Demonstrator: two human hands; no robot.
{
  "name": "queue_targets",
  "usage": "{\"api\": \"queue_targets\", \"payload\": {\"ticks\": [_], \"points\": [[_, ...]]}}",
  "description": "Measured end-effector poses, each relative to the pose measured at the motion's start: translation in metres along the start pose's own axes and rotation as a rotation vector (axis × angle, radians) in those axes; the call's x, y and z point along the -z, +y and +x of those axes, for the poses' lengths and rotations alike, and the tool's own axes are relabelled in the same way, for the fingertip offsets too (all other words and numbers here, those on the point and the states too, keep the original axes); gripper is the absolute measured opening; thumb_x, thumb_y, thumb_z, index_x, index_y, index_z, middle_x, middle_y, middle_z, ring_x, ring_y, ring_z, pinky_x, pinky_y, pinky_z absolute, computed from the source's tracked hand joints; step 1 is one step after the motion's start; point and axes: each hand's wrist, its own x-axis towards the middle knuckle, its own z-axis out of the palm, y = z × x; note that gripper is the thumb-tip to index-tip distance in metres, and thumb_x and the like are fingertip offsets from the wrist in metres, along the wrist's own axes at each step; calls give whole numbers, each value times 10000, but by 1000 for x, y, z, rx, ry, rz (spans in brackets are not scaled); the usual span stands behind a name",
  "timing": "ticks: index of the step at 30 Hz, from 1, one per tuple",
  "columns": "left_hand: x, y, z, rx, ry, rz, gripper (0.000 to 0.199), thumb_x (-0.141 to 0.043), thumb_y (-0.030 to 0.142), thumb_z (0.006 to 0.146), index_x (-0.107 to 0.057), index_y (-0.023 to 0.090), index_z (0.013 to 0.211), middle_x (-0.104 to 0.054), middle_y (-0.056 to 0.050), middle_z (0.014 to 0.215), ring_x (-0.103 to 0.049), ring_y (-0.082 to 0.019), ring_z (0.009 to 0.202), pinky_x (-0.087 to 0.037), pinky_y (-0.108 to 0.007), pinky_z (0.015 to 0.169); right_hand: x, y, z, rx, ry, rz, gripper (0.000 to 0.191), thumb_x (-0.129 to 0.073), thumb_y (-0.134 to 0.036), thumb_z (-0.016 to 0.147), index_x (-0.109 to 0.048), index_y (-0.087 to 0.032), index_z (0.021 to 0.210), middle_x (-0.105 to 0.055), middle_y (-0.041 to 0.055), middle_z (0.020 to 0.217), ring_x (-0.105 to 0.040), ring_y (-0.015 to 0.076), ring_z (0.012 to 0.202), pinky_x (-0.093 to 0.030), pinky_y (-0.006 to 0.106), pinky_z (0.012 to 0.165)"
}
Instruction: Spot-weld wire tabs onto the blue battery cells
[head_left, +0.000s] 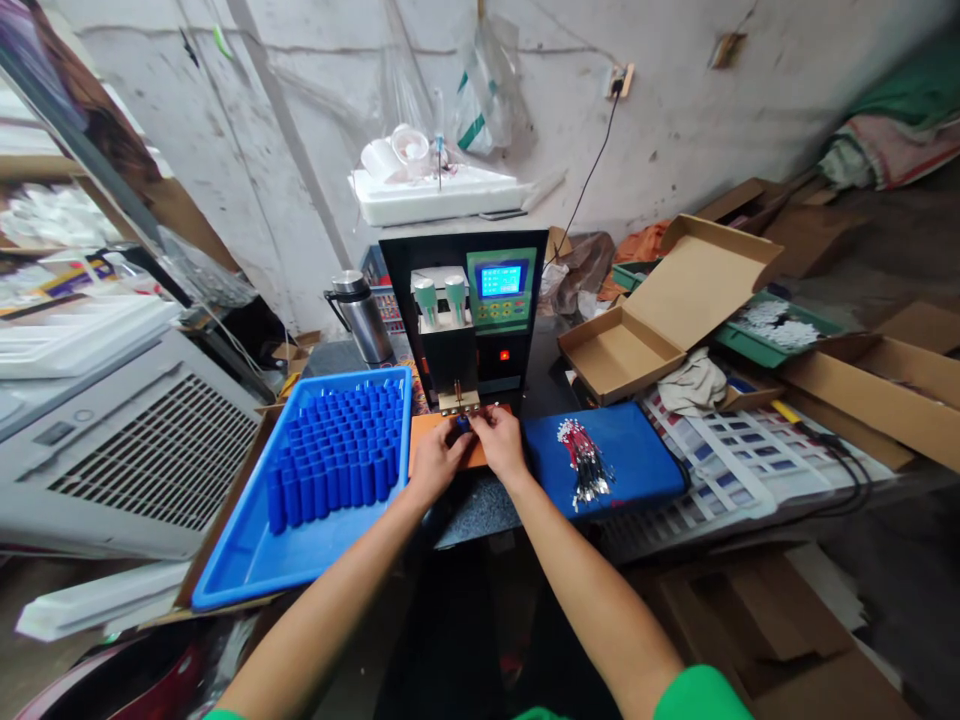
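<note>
Both hands meet under the head of a black spot welder [446,355] with a lit display. My left hand [437,455] is closed around a blue cylindrical battery cell [463,424], which shows only in part between the fingers. Beside it, my right hand [496,438] is pinched close to the electrodes; what its fingertips hold is too small to make out. An orange pad [421,432] lies beneath the hands. To the left, a blue tray [247,590] carries rows of upright blue cells [337,450]. A bundle of red and black wires [583,460] rests on a blue surface to the right.
A steel thermos [367,315] stands behind the tray. On top of the welder lies a white foam slab [435,195]. An open cardboard box [637,345] and a white plastic crate [720,470] crowd the right side. At far left is a large air cooler [112,440].
</note>
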Motion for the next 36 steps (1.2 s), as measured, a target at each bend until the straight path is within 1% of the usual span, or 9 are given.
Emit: {"api": "queue_targets", "payload": {"ticks": [6, 10, 13, 19, 24, 26, 30, 33, 36], "points": [[-1, -6, 2, 0, -8, -25, 338, -605, 327, 846, -664, 176, 1143, -734, -76, 1066, -678, -236, 977, -508, -376, 927, 7, 8, -2, -8, -55, 73, 249, -637, -439, 764, -635, -194, 812, -695, 35, 793, -644, 193, 735, -505, 291, 677], [-2, -7, 2, -5, 4, -4, 314, -598, 332, 844, -670, 161, 1098, -734, -78, 1020, -673, -233, 938, -508, -378, 902, 12, 6, -6, 17, -99, -26, 215, -635, -411, 751, -619, -197, 737, -663, 16, 723, -614, 176, 676, -479, 283, 654], [-1, -6, 2, -13, 8, 21, 293, -599, 338, 839, -672, 158, 1059, -732, -73, 985, -670, -228, 905, -507, -372, 878, 14, 5, -6, 29, -87, -85, 205, -634, -390, 731, -603, -195, 675, -637, 6, 663, -583, 163, 629, -456, 272, 617], [-1, -5, 3, 43, 9, 31, 268, -634, 341, 803, -687, 149, 981, -729, -67, 894, -667, -222, 836, -522, -359, 817, 20, 2, -5, -102, -94, 42, 263, -648, -434, 698, -565, -188, 656, -531, -39, 518, -465, 100, 443, -365, 214, 440], [3, 2, 7, 44, -60, -121, 343, -653, 308, 752, -668, 152, 1057, -733, -80, 995, -680, -228, 920, -518, -387, 893, 21, 0, -5, -151, -112, 129, 273, -682, -428, 665, -573, -178, 659, -540, -41, 504, -448, 79, 400, -330, 198, 403], [8, 7, 5, 49, -70, -119, 359, -635, 289, 750, -656, 148, 1081, -728, -87, 1032, -679, -229, 947, -512, -391, 909, 21, 0, -4, -154, -121, 149, 276, -691, -429, 664, -586, -173, 668, -552, -37, 506, -460, 80, 402, -331, 196, 404], [21, 19, -14, 61, 22, 121, 259, -570, 284, 803, -678, 152, 998, -727, -94, 995, -668, -226, 911, -514, -371, 835, 22, 2, -3, -166, -126, 188, 289, -700, -432, 666, -571, -175, 645, -563, -34, 504, -472, 82, 398, -330, 194, 403], [23, 28, -33, -49, -30, 322, 178, -565, 287, 829, -694, 174, 876, -718, -70, 866, -641, -210, 832, -489, -343, 769, 23, 2, -2, -151, -123, 210, 285, -697, -416, 674, -559, -174, 617, -563, -32, 500, -479, 81, 402, -348, 196, 420], [18, 32, -43, -120, -66, 438, 150, -591, 288, 824, -686, 178, 791, -688, -53, 759, -601, -198, 754, -457, -332, 724, 23, 2, -2, -151, -114, 224, 291, -701, -421, 674, -560, -173, 616, -561, -29, 495, -478, 83, 404, -349, 200, 424]]}}
